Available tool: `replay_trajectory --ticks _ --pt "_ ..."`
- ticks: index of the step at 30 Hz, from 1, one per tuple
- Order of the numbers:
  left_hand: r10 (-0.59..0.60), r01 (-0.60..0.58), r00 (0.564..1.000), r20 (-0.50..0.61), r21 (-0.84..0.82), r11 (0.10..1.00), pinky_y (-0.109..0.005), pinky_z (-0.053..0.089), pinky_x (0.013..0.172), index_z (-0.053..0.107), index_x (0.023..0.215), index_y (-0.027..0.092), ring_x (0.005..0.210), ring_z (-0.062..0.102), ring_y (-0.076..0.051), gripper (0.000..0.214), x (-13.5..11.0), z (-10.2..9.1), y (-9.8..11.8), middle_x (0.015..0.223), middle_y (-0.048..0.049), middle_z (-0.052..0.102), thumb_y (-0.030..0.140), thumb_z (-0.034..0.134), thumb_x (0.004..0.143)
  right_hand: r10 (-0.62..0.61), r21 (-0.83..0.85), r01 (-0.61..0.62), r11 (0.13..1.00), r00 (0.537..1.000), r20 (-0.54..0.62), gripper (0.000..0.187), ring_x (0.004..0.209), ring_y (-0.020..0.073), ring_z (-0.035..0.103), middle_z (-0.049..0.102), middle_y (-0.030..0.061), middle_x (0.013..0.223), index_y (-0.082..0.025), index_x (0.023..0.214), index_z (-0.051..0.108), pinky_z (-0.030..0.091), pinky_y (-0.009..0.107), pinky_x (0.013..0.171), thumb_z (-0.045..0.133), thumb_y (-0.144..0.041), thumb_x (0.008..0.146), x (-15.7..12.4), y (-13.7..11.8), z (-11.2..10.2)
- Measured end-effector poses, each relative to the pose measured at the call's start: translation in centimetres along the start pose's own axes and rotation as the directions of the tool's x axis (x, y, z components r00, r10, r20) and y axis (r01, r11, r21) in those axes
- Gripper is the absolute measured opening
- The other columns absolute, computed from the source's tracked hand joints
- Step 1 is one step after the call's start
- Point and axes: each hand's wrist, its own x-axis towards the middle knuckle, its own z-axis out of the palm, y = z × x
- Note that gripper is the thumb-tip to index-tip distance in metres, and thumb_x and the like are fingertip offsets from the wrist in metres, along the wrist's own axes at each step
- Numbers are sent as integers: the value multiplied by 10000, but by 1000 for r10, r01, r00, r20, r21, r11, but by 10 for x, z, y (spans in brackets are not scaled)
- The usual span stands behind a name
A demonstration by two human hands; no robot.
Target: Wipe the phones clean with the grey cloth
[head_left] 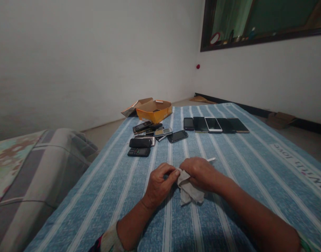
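Over the near part of the striped blue bedsheet [255, 171], I saw the left hand [160, 183] and right hand [199, 173] closed on a grey-white cloth [189, 189], seemingly pinching it. Farther off lay a row of smartphones [215, 125], left of it a heap of mobile phones [150, 134].

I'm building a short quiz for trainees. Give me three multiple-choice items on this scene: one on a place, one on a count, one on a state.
1. Where is the crumpled cloth?
A. On the floor
B. Between the hands, on the striped sheet
C. Hanging on the wall

2. How many phones lie in the straight row?
A. Two
B. Three
C. Five

3. What state is the orange cardboard box in?
A. Open
B. Taped shut
C. Crushed flat

1 B: the left hand and right hand both hold it just above the sheet.
2 C: five handsets lie side by side.
3 A: its inside shows.
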Motion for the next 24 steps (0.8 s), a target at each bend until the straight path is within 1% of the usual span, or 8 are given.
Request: replay_trajectory --ticks 4,8,11,14,17,19,24 --pt "-11 12 999 37 -30 999 -282 490 702 735 766 176 714 627 -176 209 0 1 -2 718 -31 664 302 606 873 -9 20 8 1000 1000 9 198 881 212 628 703 103 969 -137 986 668 390 297 755 551 -67 842 0 0 -1" --pt "-110 118 991 73 -104 988 -301 514 728 774 862 172 758 659 -194 233 0 3 -3 786 -46 733 335 608 875 -9 44 8 999 1000 21 238 907 224 644 713 124 1002 -121 1007 681 407 300 763 525 -47 843 0 0 -4" --pt "-159 174 981 114 -133 976 -297 520 716 784 886 168 761 661 -198 270 0 3 -3 780 -40 743 371 607 877 -16 78 15 997 1000 8 245 929 223 649 721 123 1022 -126 1018 687 416 299 781 519 -51 855 -1 2 -7" --pt "-156 176 978 135 -150 973 -300 522 727 790 897 166 764 663 -199 288 2 4 -3 798 -44 752 387 606 880 -20 103 18 994 1000 11 225 897 213 651 734 102 985 -154 975 700 411 289 756 517 -72 873 -3 8 -10" --pt "-145 166 981 132 -161 973 -300 518 747 789 907 169 773 661 -195 273 2 5 -4 819 -48 752 376 612 881 25 68 -27 997 999 19 183 806 201 646 732 85 891 -173 897 708 393 284 696 532 -123 894 -5 17 -14" --pt "-146 163 982 122 -151 975 -292 507 728 783 896 164 753 646 -186 265 2 5 -6 789 -43 733 367 613 880 49 54 -51 997 998 33 166 767 192 641 724 76 845 -175 871 713 382 278 672 552 -140 891 -8 22 -18" --pt "-157 173 981 116 -141 975 -282 474 661 765 847 150 682 594 -167 277 2 5 -7 698 -22 668 375 605 876 113 95 -122 988 989 100 157 738 170 640 721 54 792 -179 830 732 367 256 643 588 -155 888 -15 34 -34"
